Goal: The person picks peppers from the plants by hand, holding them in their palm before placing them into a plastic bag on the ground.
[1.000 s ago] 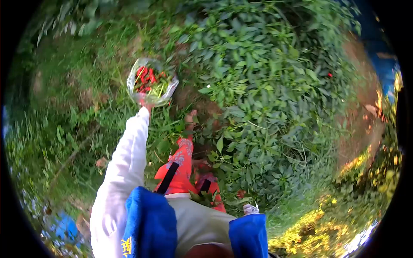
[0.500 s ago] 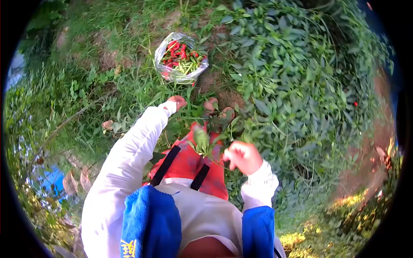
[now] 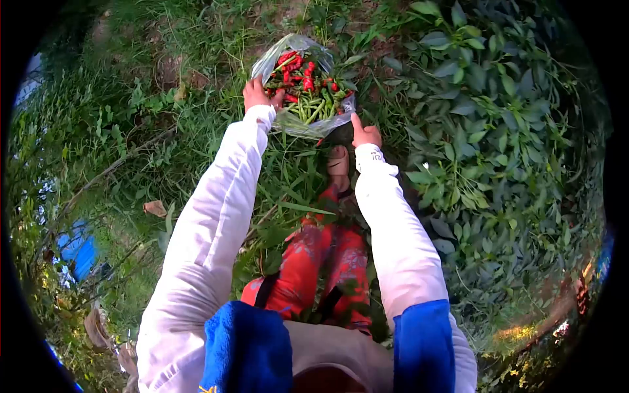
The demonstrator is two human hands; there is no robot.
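A clear plastic bag (image 3: 286, 126) stands open on the grass, holding red peppers (image 3: 308, 76) and green peppers (image 3: 313, 110). My left hand (image 3: 261, 96) is at the bag's left side, its fingers curled over the rim. At the lower right edge of the bag, my right hand (image 3: 365, 131) grips the plastic, with the thumb pointing up and the other fingers largely hidden.
Leafy green plants (image 3: 472, 118) grow thickly on the right. Grass and weeds (image 3: 131, 124) cover the left, with a thin branch (image 3: 105, 171) lying across them. My foot (image 3: 338, 164) is just below the bag. Something blue (image 3: 77, 252) shows at the lower left.
Both hands have moved up and forward to the bag, which now sits a little higher and further right in view. The green leaf or sprig near my right hand is no longer seen.
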